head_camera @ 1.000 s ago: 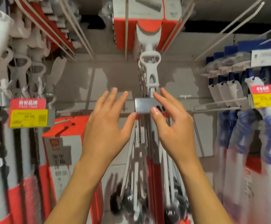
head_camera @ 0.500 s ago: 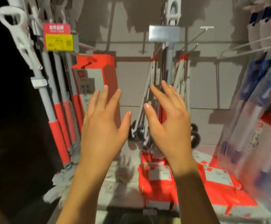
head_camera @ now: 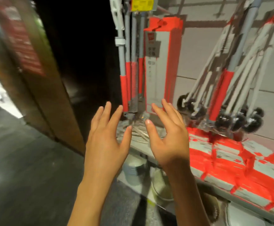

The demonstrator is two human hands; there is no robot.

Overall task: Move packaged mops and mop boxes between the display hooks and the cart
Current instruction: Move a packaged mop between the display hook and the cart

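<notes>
My left hand (head_camera: 107,137) and my right hand (head_camera: 168,136) are raised side by side with fingers spread, holding nothing. Just beyond their fingertips hangs a tall red and white mop box (head_camera: 161,62). To its left hang packaged mops (head_camera: 129,70) with grey poles and red sleeves. To the right, more packaged mops (head_camera: 227,75) hang slanted, with black round ends at the bottom. Flat red and white mop boxes (head_camera: 230,162) lie stacked on the shelf at the right.
A yellow price tag (head_camera: 142,4) sits at the top on a hook. A dark gap and a brown upright panel (head_camera: 40,82) stand at the left, above grey floor (head_camera: 18,168). White buckets (head_camera: 134,168) sit under the shelf.
The view has swung down and left, from the hook tag to the shelf bottom. Both hands came down with it, staying empty and spread.
</notes>
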